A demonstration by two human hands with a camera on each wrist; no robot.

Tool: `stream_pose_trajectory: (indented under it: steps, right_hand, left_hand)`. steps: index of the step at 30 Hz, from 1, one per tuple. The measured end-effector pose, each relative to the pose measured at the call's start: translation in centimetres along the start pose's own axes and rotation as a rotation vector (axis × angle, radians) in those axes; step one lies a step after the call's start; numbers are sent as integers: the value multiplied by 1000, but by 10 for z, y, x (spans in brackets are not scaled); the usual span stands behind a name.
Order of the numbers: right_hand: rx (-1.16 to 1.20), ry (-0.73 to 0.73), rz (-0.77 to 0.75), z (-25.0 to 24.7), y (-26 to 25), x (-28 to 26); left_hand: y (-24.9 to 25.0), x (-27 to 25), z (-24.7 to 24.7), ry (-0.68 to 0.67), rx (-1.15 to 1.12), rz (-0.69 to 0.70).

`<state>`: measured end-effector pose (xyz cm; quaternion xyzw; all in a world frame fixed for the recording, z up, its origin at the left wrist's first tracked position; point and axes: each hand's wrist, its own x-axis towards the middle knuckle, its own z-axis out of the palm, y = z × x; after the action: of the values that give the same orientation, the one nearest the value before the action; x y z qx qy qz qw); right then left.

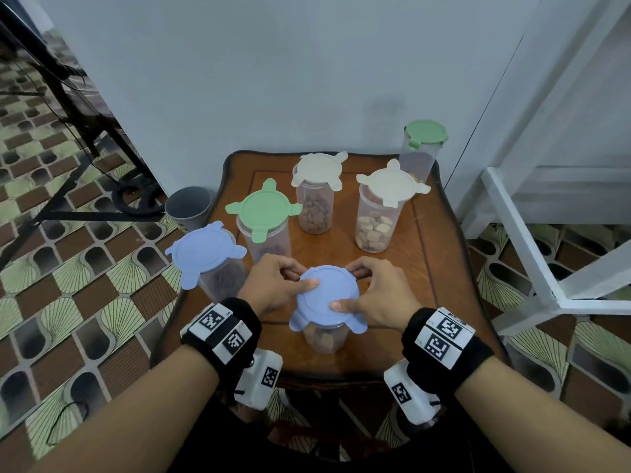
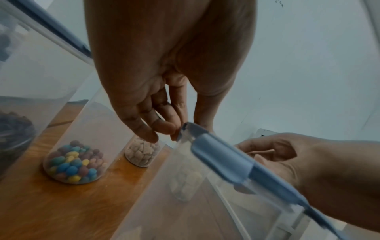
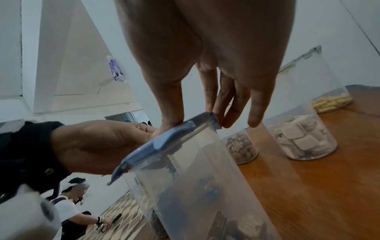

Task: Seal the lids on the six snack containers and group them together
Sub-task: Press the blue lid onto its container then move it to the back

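Six clear snack containers stand on a small wooden table (image 1: 440, 268). The nearest has a blue lid (image 1: 326, 302) (image 2: 226, 162) (image 3: 164, 142). My left hand (image 1: 304, 276) (image 2: 164, 129) pinches its far left edge, thumb on top. My right hand (image 1: 343, 288) (image 3: 205, 116) pinches the far right edge the same way. The lid's two near flaps stick out. Further off stand a blue-lidded container (image 1: 205, 250), a green-lidded one (image 1: 263, 209) and two cream-lidded ones (image 1: 319, 170) (image 1: 392, 184), all with flaps splayed out. A tall green-lidded container (image 1: 425, 133) stands at the back right, its flaps folded down.
A grey cup-shaped bin (image 1: 187, 206) stands on the tiled floor by the table's left edge. A white frame (image 1: 512, 233) stands close on the right, and a wall is right behind the table. A black stand (image 1: 68, 107) is at the far left.
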<state>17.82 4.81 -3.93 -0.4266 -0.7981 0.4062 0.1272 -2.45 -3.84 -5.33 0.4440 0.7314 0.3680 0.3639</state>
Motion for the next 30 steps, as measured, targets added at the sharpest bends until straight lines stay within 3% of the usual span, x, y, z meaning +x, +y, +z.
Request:
stream_pose_trajectory:
  steps: [5, 13, 15, 19, 22, 26, 30]
  right_hand:
    - [50, 15, 28, 1, 0, 1]
    - [-29, 39, -60, 2, -2, -11]
    - [-50, 89, -119, 4, -1, -16]
    - [-147, 169, -292, 8, 3, -23]
    - [-212, 178, -398, 8, 4, -27]
    - [-275, 94, -536, 1, 11, -29]
    - [-322, -79, -620, -15, 21, -33]
  left_hand:
    - [-8, -3, 8, 59, -25, 62]
    - [0, -16, 0, 70, 173, 176]
    - [1, -24, -1, 85, 235, 244]
    - [-5, -39, -13, -111, 382, 392]
    - [-12, -46, -27, -163, 558, 560]
    - [-14, -44, -30, -178, 779, 830]
    - [-15, -39, -25, -159, 728, 939]
